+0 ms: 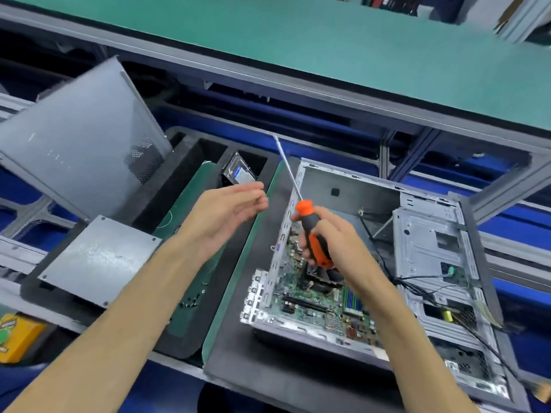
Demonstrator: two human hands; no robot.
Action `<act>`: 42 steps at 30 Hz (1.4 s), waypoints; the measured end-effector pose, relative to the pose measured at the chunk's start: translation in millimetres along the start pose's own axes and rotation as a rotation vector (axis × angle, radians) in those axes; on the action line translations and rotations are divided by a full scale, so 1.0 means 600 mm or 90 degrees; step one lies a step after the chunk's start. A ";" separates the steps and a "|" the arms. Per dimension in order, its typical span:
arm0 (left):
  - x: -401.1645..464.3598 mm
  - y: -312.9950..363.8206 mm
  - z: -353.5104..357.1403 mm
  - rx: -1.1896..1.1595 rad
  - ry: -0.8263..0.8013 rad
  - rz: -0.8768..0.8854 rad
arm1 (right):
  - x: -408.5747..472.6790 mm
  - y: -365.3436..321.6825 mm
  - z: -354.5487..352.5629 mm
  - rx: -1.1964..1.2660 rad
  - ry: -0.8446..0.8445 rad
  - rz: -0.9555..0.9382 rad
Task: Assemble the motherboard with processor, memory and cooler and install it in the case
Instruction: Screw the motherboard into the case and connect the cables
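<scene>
Motherboard (310, 305) in case (429, 251) beneath screwdriver-gripping right hand (334, 242); left hand (226, 213) loosely spread.

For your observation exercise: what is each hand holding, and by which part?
The right hand grips a screwdriver by its handle. The left hand holds nothing.

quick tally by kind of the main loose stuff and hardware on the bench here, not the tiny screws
Screwdriver: 1
Computer case: 1
Motherboard: 1
Hard drive: 1
Grey metal panels: 2, large side panel and small plate
Yellow box: 1
Total: 7
</scene>
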State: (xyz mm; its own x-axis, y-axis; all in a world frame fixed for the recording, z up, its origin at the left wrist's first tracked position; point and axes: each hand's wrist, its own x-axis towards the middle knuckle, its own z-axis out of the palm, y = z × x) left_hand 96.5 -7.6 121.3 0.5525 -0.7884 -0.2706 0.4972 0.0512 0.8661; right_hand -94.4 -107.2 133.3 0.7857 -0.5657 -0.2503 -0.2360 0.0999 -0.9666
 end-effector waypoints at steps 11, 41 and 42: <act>-0.003 -0.007 0.115 -0.118 -0.002 0.020 | -0.043 0.021 -0.127 -0.128 -0.046 -0.015; -0.016 -0.021 0.140 -0.103 0.123 0.048 | -0.052 0.066 -0.135 0.242 0.213 -0.235; -0.017 -0.024 0.144 -0.111 0.124 0.051 | -0.053 0.064 -0.133 0.283 0.234 -0.234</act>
State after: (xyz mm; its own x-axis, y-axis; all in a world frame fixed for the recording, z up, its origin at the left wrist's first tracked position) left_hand 25.8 -53.2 148.0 0.7040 -0.6461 -0.2947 0.5458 0.2269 0.8066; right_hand -174.1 -150.7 108.7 0.5055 -0.8609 0.0570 0.3279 0.1306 -0.9356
